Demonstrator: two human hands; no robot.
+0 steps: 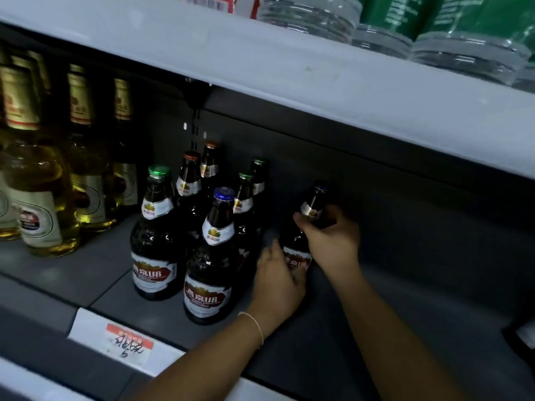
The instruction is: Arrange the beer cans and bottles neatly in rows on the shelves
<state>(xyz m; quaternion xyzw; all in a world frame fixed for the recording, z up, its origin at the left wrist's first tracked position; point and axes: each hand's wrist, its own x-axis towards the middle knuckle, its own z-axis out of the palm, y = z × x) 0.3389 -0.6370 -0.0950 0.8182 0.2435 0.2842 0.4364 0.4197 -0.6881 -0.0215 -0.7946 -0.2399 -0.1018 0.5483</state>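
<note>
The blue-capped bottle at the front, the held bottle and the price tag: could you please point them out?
blue-capped bottle (212, 256): head view, shoulder.
held bottle (314, 199): head view, neck.
price tag (127, 341): head view, handwritten middle.

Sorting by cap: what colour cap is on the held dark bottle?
Blue, on the dark glass bottle, head view.

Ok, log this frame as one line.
right hand: grips dark bottle neck | left hand: steadies its base | upright on shelf

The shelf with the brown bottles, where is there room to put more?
Bare shelf lies right of the bottle that the left hand and right hand hold, up to the back wall. A narrower strip runs between the brown bottles and the yellow bottles. Both clusters are crowded.
</note>
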